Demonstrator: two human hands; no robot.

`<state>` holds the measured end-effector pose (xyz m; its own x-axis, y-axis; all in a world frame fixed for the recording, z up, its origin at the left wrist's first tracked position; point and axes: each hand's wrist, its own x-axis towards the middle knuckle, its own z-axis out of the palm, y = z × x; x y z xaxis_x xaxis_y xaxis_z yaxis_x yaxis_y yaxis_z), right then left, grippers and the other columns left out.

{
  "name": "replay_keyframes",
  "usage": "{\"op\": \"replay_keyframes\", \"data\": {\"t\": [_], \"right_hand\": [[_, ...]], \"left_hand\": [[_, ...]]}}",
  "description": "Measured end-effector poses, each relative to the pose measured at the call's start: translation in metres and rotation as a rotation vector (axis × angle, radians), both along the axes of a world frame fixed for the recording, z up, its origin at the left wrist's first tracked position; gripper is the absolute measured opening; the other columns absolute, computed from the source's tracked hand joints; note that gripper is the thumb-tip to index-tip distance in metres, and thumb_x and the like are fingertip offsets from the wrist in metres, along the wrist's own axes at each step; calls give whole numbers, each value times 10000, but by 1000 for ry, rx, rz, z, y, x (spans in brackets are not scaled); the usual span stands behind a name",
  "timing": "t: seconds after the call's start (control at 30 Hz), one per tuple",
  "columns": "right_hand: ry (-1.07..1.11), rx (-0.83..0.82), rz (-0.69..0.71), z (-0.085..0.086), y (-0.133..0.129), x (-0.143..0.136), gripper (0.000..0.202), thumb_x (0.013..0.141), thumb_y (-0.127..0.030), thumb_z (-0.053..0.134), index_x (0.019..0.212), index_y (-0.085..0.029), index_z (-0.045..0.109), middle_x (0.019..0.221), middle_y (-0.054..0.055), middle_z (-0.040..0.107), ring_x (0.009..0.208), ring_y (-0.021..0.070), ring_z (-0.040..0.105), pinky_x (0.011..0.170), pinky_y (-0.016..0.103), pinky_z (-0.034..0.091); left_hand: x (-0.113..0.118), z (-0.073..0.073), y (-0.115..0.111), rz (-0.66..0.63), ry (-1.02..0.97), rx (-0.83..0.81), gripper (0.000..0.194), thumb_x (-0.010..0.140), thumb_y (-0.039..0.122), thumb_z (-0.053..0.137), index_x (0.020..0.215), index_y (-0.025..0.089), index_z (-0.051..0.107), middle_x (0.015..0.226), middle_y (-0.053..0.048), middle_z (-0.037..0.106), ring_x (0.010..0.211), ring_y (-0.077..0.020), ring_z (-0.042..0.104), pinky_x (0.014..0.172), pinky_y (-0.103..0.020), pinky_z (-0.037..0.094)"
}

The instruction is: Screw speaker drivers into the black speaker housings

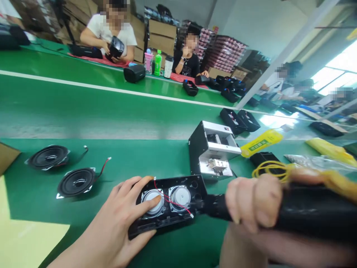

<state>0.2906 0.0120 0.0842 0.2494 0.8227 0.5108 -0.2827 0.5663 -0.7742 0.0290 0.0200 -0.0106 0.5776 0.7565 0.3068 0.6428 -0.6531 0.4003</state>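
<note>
My left hand (pixel 126 212) grips the left end of a black speaker housing (pixel 167 224), thumb on the near side and one finger over a driver. Two round speaker drivers (pixel 182 197) with silver backs sit inside the housing, red wires with white plugs lying across them. My right hand (pixel 256 203) is wrapped round a black electric screwdriver (pixel 312 208) held nearly level. The screwdriver's tip points left at the right driver's edge; blur hides whether it touches a screw. Two loose speaker drivers (pixel 76 182) with black cones lie on the green table to the left.
Behind the housing stands a black and silver screw feeder (pixel 213 149). A yellow packet (pixel 262 143), coiled yellow cord (pixel 269 169) and clear bag (pixel 315 163) lie to the right. More black housings (pixel 232 121) stand farther back. Co-workers (pixel 111 37) sit across the green bench (pixel 83 100).
</note>
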Motion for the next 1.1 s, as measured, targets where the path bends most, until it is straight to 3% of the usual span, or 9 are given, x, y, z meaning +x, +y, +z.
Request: {"op": "replay_keyframes", "data": {"t": [0.07,0.13,0.3,0.57,0.73,0.9,1.1], "right_hand": [[42,101,-183,20,9,24,324,807,-569,850,1008,-326,775,502,-105,520,287,81,310,301,245,296],[10,182,-322,31,23,46,424,786,-654,808,969,-272,781,498,-90,535,307,85,329,300,240,290],[-87,272,-440,24,60,70,618,843,-814,597,991,-228,726,509,-74,555,316,108,409,283,235,338],[-122,154,-362,3,72,68,694,876,-876,466,996,-219,655,523,-75,529,328,111,432,313,217,341],[-138,151,-344,2,69,68,721,871,-889,466,1020,-214,668,524,-73,524,325,107,422,313,214,338],[-173,92,-387,0,58,67,774,831,-920,473,983,-198,706,508,-68,509,319,103,425,326,218,350],[-166,172,-259,5,37,76,740,845,-870,527,1175,-245,746,524,-61,557,285,106,378,278,231,308]], "left_hand": [[0,-3,0,10,-14,26,488,884,275,671,1356,390,636,1634,-48,449,1407,-415,442,1060,-661,489],[-1,-8,0,16,-28,47,481,893,286,657,1361,396,637,1638,-42,451,1406,-420,452,1057,-669,490],[-4,-19,2,14,-26,89,491,891,309,660,1369,422,645,1646,-20,465,1398,-429,488,1039,-660,513],[-7,-22,3,8,-3,70,534,875,302,681,1390,431,628,1673,-14,425,1445,-432,449,1047,-679,515],[-10,-21,6,-42,55,106,597,859,323,717,1436,421,604,1700,-22,388,1429,-439,465,1014,-663,564],[-11,-12,0,-10,6,30,583,924,327,612,1488,449,532,1745,1,304,1509,-422,402,1050,-691,559],[-23,-16,-2,9,-23,-25,557,957,338,608,1493,463,521,1750,-14,283,1527,-432,380,1046,-716,561]]}}
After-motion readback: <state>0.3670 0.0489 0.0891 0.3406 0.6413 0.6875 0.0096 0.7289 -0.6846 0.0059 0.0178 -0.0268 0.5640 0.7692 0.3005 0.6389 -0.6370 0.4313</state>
